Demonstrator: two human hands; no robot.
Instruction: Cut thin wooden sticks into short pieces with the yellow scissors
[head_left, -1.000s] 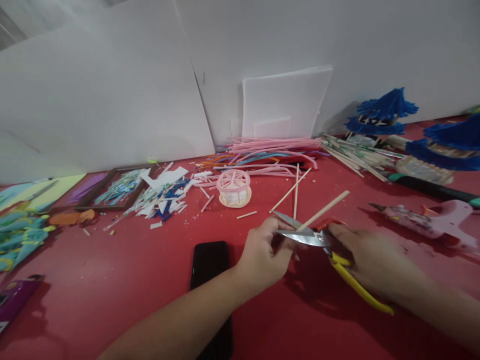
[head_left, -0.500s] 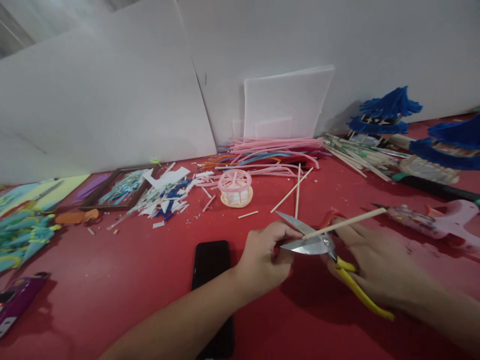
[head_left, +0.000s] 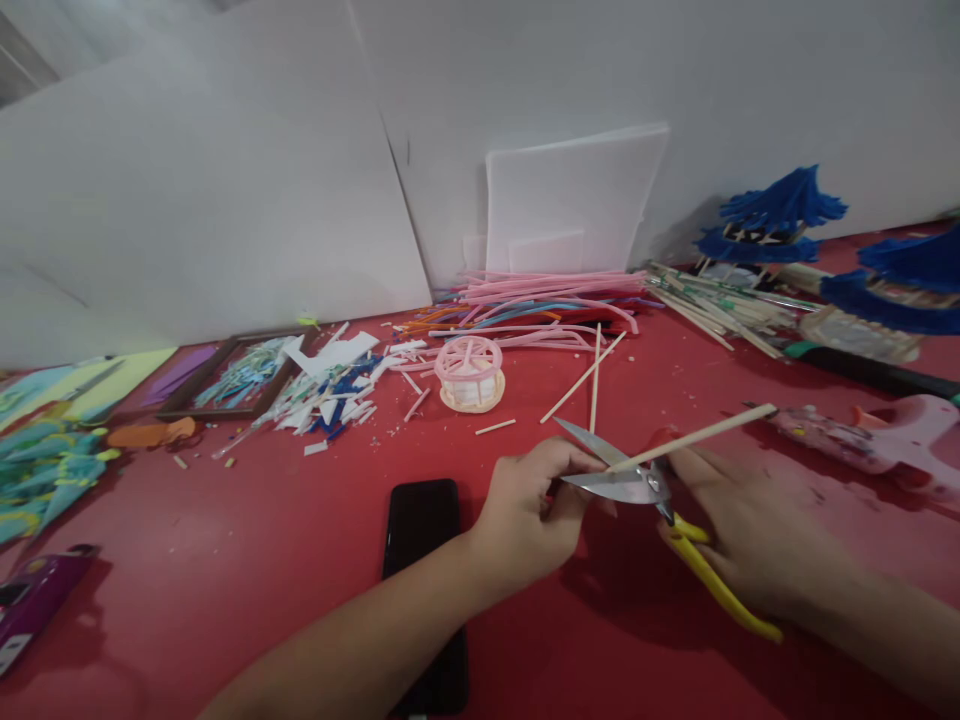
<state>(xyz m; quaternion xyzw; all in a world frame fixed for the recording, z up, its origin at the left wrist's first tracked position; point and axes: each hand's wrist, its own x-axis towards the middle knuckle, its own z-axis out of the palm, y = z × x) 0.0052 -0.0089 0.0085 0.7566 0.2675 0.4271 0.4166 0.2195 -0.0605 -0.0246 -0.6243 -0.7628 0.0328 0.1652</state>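
My left hand [head_left: 536,505] pinches one end of a thin wooden stick [head_left: 697,437], which slants up to the right across the open blades of the scissors [head_left: 619,487]. Yellow handles of the scissors sit in my right hand [head_left: 735,520], whose fingers are partly hidden behind them. The stick lies between the two blades close to my left fingertips. Beyond my hands stands a small round pink and cream model [head_left: 469,375] with a spoked top. Two loose sticks [head_left: 583,378] cross each other to its right, and a short cut piece [head_left: 495,427] lies in front of it.
A black phone [head_left: 421,530] lies under my left forearm. At the right are a pink glue gun [head_left: 892,445], a stick bundle [head_left: 724,310] and blue-roofed models [head_left: 780,220]. Pink strips [head_left: 555,288] lie at the back; paper scraps [head_left: 337,380] and a framed tray [head_left: 176,405] are left.
The scissor blades have closed slightly around the stick. Both hands stay in nearly the same place.
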